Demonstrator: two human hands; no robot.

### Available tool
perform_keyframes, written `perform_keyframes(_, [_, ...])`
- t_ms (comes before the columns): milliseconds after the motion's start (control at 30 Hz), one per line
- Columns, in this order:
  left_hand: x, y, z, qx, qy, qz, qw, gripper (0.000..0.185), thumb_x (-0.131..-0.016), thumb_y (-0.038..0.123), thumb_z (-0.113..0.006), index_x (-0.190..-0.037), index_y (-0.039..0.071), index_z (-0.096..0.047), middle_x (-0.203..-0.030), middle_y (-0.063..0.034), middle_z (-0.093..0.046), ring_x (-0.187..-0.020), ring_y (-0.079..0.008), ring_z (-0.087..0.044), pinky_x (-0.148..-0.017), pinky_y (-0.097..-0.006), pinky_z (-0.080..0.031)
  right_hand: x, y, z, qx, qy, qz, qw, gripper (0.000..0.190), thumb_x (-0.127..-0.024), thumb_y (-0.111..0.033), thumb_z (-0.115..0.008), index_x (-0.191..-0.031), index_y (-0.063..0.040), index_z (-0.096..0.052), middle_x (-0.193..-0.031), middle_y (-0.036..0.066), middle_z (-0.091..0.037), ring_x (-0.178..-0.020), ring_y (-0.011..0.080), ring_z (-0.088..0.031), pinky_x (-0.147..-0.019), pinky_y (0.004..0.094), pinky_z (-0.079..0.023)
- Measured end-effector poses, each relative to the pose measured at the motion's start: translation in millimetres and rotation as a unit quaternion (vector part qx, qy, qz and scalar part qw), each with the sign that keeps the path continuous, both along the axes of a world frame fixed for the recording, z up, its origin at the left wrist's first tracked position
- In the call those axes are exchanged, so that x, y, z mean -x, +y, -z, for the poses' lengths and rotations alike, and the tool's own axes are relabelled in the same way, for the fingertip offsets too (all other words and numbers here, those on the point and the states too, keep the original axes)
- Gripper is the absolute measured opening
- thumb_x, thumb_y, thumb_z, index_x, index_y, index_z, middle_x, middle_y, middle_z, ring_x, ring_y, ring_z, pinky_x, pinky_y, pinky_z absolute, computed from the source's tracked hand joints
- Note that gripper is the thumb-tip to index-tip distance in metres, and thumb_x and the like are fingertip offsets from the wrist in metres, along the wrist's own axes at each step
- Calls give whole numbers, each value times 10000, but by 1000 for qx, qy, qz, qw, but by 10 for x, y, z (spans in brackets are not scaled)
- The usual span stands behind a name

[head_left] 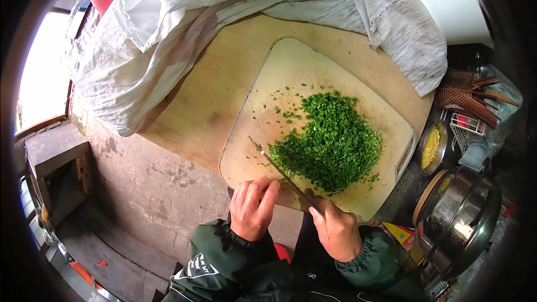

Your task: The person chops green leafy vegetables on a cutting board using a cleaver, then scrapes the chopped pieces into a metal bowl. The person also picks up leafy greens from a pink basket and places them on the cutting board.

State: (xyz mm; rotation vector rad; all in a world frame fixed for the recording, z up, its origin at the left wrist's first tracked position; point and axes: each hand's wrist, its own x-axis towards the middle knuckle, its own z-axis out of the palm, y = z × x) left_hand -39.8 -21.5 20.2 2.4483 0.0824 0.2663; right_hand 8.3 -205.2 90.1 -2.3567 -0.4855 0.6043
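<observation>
A heap of finely chopped green onions or chives (335,142) covers much of the right half of a cutting board (277,75), with loose bits scattered to its left. My right hand (337,228) is shut around the handle of a kitchen knife (289,179). Seen almost along its spine, the blade points up and left across the near side of the board, at the heap's lower left edge. Just left of the blade, my left hand (253,209) rests at the board's near edge with its fingers bent. Whatever lies under those fingertips is hidden.
The board lies on a wooden table (201,113) with bunched pale cloth (168,42) along its far and left sides. To the right stand a metal pot (457,218), a bowl of yellow food (431,149), a chopstick basket (455,88) and a white container (449,8).
</observation>
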Motion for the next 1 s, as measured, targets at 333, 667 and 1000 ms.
perform_keyframes(333, [-23,9,19,-6,-9,1,1000,317,-720,50,-671,-1034,29,-703,-1009,-84,-625,-818,-245,-613,-718,-352,-523,-14,83,7,41,-33,-32,998,125,-974,-69,-639,-1070,3,-605,-834,205,-676,-736,402,-679,-614,449,-530])
perform_keyframes(667, [-13,27,-2,20,-20,-8,1000,384,-641,-34,-754,-1013,52,-713,-955,-77,-661,-785,-265,-637,-697,-361,-528,-89,151,15,-10,11,25,1000,99,-981,-82,-637,-1019,5,-607,-763,199,-654,-671,390,-669,-575,443,-512])
perform_keyframes(1000, [-12,13,15,1,-16,0,1000,315,-714,45,-680,-1027,31,-709,-1003,-82,-637,-817,-244,-628,-717,-353,-527,25,81,6,11,2,-5,1000,134,-977,-73,-635,-1081,10,-617,-837,206,-680,-759,401,-684,-653,455,-533])
